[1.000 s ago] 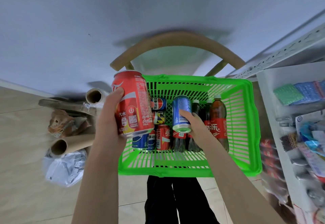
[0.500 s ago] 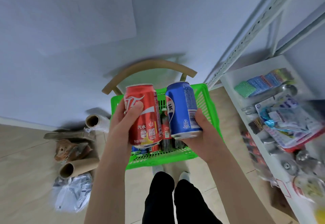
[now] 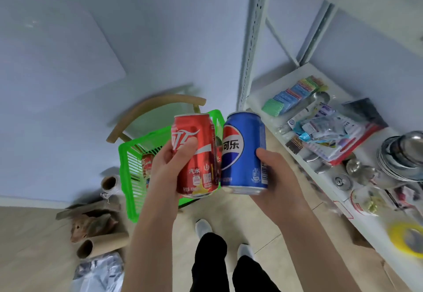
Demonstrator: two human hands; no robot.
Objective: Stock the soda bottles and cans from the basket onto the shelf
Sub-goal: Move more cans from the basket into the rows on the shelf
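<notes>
My left hand [image 3: 168, 168] grips a red cola can [image 3: 196, 154] upright, thumb across its front. A blue Pepsi can [image 3: 243, 152] stands upright in my right hand [image 3: 275, 175], side by side with the red one and nearly touching it. Both cans are raised in front of me, above the green plastic basket [image 3: 128, 165], which sits on a wooden chair [image 3: 146, 113] and is mostly hidden behind my hands; another can [image 3: 146, 165] shows inside it. The white metal shelf [image 3: 270, 117] is to the right.
The shelf board holds coloured sponges [image 3: 290, 97], plastic packets [image 3: 329, 126], steel bowls [image 3: 402, 154] and a yellow tape roll [image 3: 405, 236]. Cardboard tubes [image 3: 100, 244] and a plastic bag [image 3: 98, 271] lie on the floor at the left. My legs and shoes [image 3: 203, 226] are below.
My right hand lifted the blue can out of the basket. Both cans rose together, and my view swung right so more of the shelf shows.
</notes>
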